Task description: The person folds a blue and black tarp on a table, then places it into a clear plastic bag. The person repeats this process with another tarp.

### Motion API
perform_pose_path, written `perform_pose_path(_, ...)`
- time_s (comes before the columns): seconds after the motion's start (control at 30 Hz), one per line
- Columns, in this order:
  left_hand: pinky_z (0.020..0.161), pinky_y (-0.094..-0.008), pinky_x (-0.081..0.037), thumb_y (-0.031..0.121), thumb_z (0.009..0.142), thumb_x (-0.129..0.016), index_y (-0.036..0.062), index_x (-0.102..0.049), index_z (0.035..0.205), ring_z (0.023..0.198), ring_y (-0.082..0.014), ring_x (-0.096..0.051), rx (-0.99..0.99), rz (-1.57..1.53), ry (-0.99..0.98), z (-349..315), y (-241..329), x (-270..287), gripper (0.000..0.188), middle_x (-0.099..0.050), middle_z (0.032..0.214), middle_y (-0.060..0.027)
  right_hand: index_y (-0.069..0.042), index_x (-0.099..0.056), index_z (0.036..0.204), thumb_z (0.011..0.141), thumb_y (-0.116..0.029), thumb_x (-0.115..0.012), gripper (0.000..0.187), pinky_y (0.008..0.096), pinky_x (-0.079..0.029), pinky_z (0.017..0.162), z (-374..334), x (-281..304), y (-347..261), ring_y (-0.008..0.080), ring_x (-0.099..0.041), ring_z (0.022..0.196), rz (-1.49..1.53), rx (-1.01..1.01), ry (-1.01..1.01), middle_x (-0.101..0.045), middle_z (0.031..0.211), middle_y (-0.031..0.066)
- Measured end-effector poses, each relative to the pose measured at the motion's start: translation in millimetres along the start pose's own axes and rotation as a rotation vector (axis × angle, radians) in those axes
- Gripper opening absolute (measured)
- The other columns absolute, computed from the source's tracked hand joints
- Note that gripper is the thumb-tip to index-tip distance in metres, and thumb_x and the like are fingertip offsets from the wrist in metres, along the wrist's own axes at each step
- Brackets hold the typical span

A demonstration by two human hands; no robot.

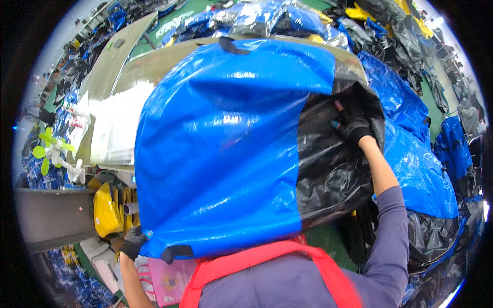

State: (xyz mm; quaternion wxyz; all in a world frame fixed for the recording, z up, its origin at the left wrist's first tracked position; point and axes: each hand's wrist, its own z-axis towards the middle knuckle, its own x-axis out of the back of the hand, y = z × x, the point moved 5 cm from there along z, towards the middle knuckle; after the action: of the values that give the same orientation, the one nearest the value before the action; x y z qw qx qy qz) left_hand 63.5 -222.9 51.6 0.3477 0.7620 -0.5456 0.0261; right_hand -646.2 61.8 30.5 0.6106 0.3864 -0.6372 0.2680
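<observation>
A large blue and black tarpaulin bag (221, 143) spreads across the table in front of me, its blue part to the left and its crumpled black end to the right. My left hand (134, 242), in a dark glove, is closed on the bag's near left corner. On the black end rests my right hand (355, 126), also gloved, with bare-looking fingertips apart against the creased material. A short black strap (177, 252) shows at the near edge, and another black strap (233, 46) at the far edge.
White sheets (120, 128) lie on the table's left side, near a green-bladed fan (50, 149). Folded yellow pieces (108, 209) sit below them. More blue and black bags (416, 164) pile up at my right, and blue material (257, 20) heaps beyond the table.
</observation>
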Motion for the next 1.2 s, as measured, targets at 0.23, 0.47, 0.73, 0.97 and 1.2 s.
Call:
perform_pose_path(0.23,0.102,-0.0483,-0.038,0.033,0.087,-0.055,0.002,-0.055,0.125,0.122,-0.0423,-0.046,-1.29,0.466,0.352,14.4,262.6,-145.5,0.049,-0.049,0.134,-0.0236,-0.012,-0.042,0.142,0.082,-0.057,-0.052,0.076,0.0494,-0.024,0.112,17.5,39.3,-55.8,0.035,-0.036,0.136,-0.342,-0.12,-0.188,-0.04,0.145,0.0182)
perform_pose_path(0.47,0.11,-0.0613,-0.021,0.034,0.087,-0.048,0.0246,-0.041,0.139,0.137,-0.0364,-0.033,-2.009,0.574,-0.566,43.3,227.4,-428.0,0.054,-0.042,0.144,-0.0134,-0.015,-0.064,0.11,0.084,-0.042,-0.057,0.038,0.0482,-0.041,0.089,77.5,56.1,-76.6,0.0358,-0.054,0.1,0.133,0.259,0.372,-0.058,0.105,0.0177)
perform_pose_path(0.73,0.093,-0.0396,-0.048,0.027,0.093,-0.052,0.0047,-0.055,0.126,0.108,-0.0295,-0.06,-1.439,0.185,-0.032,139.5,379.9,-212.9,0.04,-0.062,0.12,-0.018,-0.016,-0.064,0.107,0.082,-0.035,-0.059,0.031,0.0459,-0.039,0.088,98.1,-12.2,-45.5,0.0327,-0.051,0.098,0.37,0.279,0.334,-0.056,0.096,0.0139)
perform_pose_path(0.97,0.078,-0.0378,-0.055,0.049,0.093,-0.052,0.0012,-0.06,0.113,0.094,-0.022,-0.065,-0.287,0.17,-0.111,397.4,475.2,-26.4,0.052,-0.065,0.11,-0.018,-0.014,-0.064,0.107,0.081,-0.034,-0.059,0.034,0.0469,-0.044,0.082,90.9,10.0,-56.0,0.0334,-0.054,0.095,0.369,0.259,0.352,-0.059,0.097,0.0146)
perform_pose_path(1.2,0.081,-0.0478,-0.049,0.053,0.091,-0.052,0.0073,-0.065,0.115,0.086,-0.0406,-0.065,-0.908,0.179,0.862,329.3,485.6,35.8,0.053,-0.069,0.095,-0.0206,-0.012,-0.058,0.122,0.075,-0.018,-0.063,0.047,0.0461,-0.04,0.1,72.8,23.9,-19.1,0.0363,-0.054,0.112,0.209,0.333,0.642,-0.058,0.119,0.0189)
